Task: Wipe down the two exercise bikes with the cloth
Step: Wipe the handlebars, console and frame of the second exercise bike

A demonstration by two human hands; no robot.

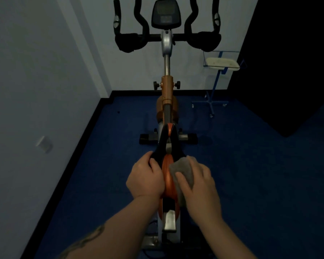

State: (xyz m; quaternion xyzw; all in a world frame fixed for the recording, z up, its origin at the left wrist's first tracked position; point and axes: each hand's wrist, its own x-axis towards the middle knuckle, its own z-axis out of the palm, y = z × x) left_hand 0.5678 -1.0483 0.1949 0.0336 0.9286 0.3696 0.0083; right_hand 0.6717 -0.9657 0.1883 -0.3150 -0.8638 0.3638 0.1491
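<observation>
One exercise bike point(166, 90) stands in front of me, seen from behind its black and orange saddle point(167, 144). Its black handlebars point(131, 40) and console point(166, 14) are at the top. My left hand point(145, 177) grips the saddle's left side, fingers curled round its edge. My right hand point(199, 186) presses a grey cloth point(183, 170) against the saddle's right side, thumb lying over the cloth. A second bike is not in view.
A white wall runs along the left, with a small white box point(44, 143) on it. A blue wheeled stand point(212, 101) carrying a white tray point(222, 63) is at the back right. Blue floor point(251, 165) lies on both sides of the bike.
</observation>
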